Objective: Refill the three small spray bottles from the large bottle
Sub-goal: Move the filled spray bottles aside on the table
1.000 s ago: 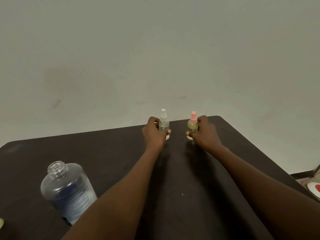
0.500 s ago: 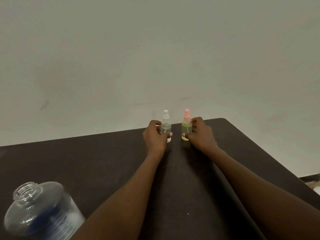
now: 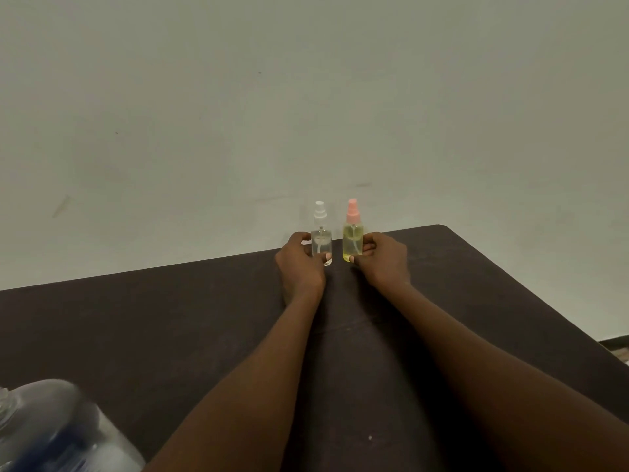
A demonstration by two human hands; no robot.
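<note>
Two small spray bottles stand upright side by side at the far edge of the dark table [image 3: 170, 335]. The clear bottle with a white sprayer [image 3: 321, 240] has my left hand [image 3: 299, 267] wrapped around its lower part. The yellow bottle with a pink sprayer [image 3: 352, 241] is pinched at its base by my right hand [image 3: 381, 260]. The large clear bottle [image 3: 58, 434], uncapped with a blue label, sits at the near left corner, partly cut off. A third small bottle is not in view.
A plain pale wall [image 3: 306, 97] rises directly behind the table's far edge. The table's right edge runs diagonally down to the floor [image 3: 616, 349] at the right.
Both hands slid the two small bottles closer together near the table's far edge. My view shifted, so the large bottle now lies lower left.
</note>
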